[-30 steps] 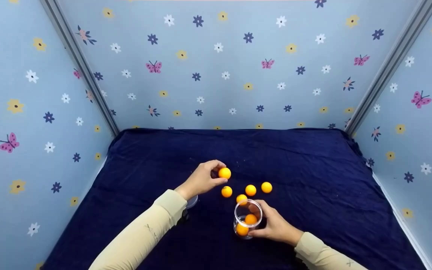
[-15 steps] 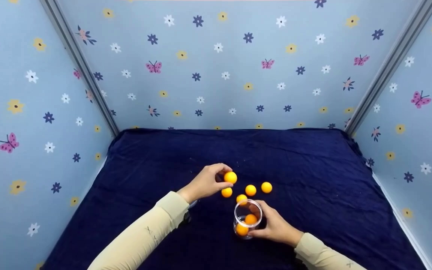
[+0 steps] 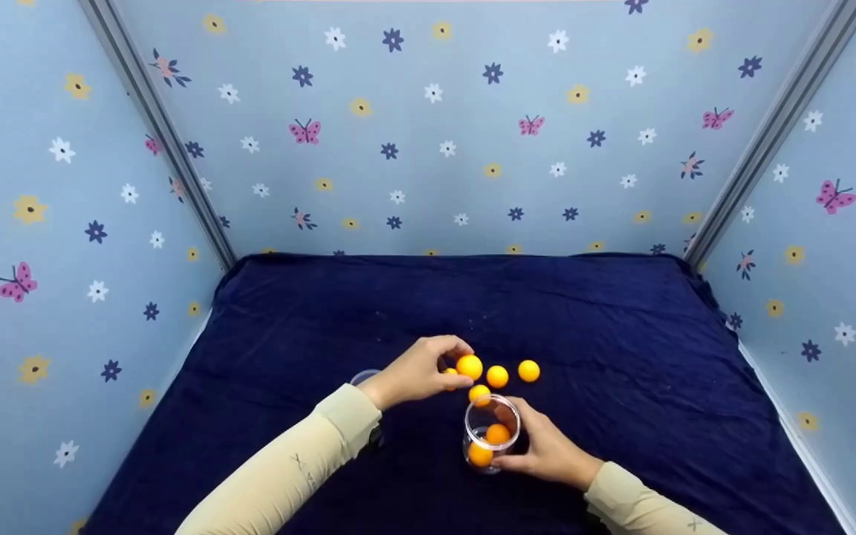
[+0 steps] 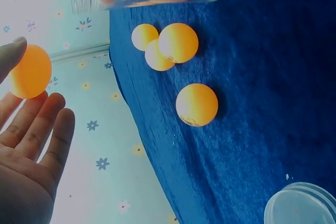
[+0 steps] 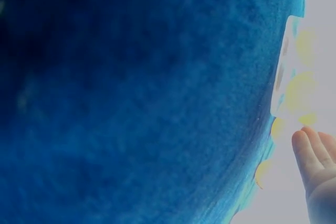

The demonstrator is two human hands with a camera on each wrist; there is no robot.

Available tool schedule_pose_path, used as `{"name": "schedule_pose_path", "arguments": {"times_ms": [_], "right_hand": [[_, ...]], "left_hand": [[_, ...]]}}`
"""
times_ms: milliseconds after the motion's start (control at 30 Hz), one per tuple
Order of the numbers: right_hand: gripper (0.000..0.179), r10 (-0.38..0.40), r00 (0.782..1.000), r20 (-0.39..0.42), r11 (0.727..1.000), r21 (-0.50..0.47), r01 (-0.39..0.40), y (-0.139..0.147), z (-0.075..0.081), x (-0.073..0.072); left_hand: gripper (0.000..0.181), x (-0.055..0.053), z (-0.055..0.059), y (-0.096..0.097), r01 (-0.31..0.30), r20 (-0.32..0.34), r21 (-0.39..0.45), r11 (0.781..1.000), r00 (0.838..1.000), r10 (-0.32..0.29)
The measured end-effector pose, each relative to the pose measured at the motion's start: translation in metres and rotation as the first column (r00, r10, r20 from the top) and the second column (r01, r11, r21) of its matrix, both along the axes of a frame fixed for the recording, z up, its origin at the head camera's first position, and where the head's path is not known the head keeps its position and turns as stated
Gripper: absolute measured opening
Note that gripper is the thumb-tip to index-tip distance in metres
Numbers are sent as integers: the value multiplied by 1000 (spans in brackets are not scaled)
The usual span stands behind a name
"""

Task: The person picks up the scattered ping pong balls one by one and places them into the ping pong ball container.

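My left hand (image 3: pixel 414 371) pinches an orange ping-pong ball (image 3: pixel 470 367) between thumb and fingertips, above the cloth and left of the jar's mouth. In the left wrist view that ball (image 4: pixel 31 72) touches the thumb and fingers. My right hand (image 3: pixel 550 447) grips the side of a clear open jar (image 3: pixel 468 425), its mouth facing up. Two orange balls (image 3: pixel 498 434) show inside. On the cloth lie several loose balls: one ball (image 3: pixel 479 395) just behind the jar's rim, two balls (image 3: pixel 497 377) farther right, and one (image 3: pixel 451 379) partly hidden by the left fingers.
A dark blue cloth (image 3: pixel 309 312) covers the table. A round clear lid (image 4: pixel 300 207) lies on it, mostly hidden by the left wrist in the head view. Flower-patterned walls (image 3: pixel 428 126) enclose the back and both sides.
My left hand has moved right and nearer with its ball, toward the jar, and now partly covers one loose ball. My right hand and the jar have stayed in place.
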State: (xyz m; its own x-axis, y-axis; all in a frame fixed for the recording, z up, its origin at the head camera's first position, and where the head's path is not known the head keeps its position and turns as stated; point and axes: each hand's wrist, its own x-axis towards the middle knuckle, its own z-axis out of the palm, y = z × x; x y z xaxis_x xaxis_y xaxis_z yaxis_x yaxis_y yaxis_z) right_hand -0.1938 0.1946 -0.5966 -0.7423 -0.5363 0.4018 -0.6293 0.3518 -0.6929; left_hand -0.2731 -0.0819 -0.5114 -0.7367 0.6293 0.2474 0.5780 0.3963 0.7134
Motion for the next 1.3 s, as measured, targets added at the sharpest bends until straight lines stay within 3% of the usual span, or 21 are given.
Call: {"name": "schedule_pose_path", "arguments": {"times_ms": [133,233,867,1033,1300], "right_hand": [[83,15,1000,-9,1000,2,-15,-2,17,6],[83,20,1000,0,1000,4,-20,-2,21,8],[84,29,999,24,1000,9,-29,1,12,3],[82,48,999,-10,999,-1,-48,-1,17,5],[82,46,999,5,999,-7,-46,0,17,6]], "left_hand": [[34,3,0,4,18,-1,-20,1000,1000,-18],[35,4,-1,6,37,13,-25,999,999,-37],[34,12,-15,18,186,-31,-56,981,982,-188],[34,14,-17,19,202,-26,-70,977,979,-204],[34,16,-20,22,206,-25,-98,974,977,-210]]}}
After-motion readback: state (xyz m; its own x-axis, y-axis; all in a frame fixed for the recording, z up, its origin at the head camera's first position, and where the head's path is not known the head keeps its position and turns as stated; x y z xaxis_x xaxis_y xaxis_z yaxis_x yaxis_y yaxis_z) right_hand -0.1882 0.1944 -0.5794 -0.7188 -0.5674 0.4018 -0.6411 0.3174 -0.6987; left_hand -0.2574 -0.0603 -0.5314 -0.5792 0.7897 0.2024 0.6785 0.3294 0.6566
